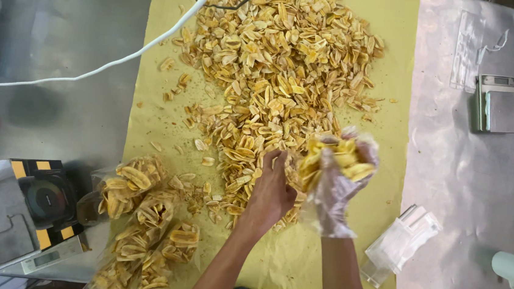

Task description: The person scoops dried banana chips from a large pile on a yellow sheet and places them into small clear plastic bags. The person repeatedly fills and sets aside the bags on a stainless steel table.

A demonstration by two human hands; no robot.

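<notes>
left hand [273,191]: bare, laid on the near edge of the heap of banana chips [278,73]; the fingers are curled down into the chips, the grip being pressed around a small gather of them. how much is held cannot be told, since the fingertips are buried.
right hand [336,181]: covered by a thin clear plastic bag [331,208] worn or gripped like a glove; the grip is pinched on a bunch of chips [335,160] lifted just above the heap.
location of chips: the heap is spread over the yellow paper sheet [392,63] on the bench [474,180], from the far edge down to both hands; stray chips are scattered to the left of it.
filled bags [140,227]: several clear bags of chips are lain at the near left corner of the sheet, overlapping each other, just beside a scale [44,207] with striped edges.
risk, breakage: the chips are judged thin and brittle; a tight squeeze by either grip is likely to snap them into crumbs.
risk, spillage: the raised bunch is loosely held through slack film; pieces could be dropped onto the sheet's right margin or the bare bench.
risk, bag: the film could be pierced by sharp chip edges or slipped off the hand.
risk, cable: a white cable [123,60] is run across the heap's far left; it could be snagged and chips dragged off.
risk, spare bags [399,244]: stacked near the right forearm, they could be brushed off by it.
</notes>
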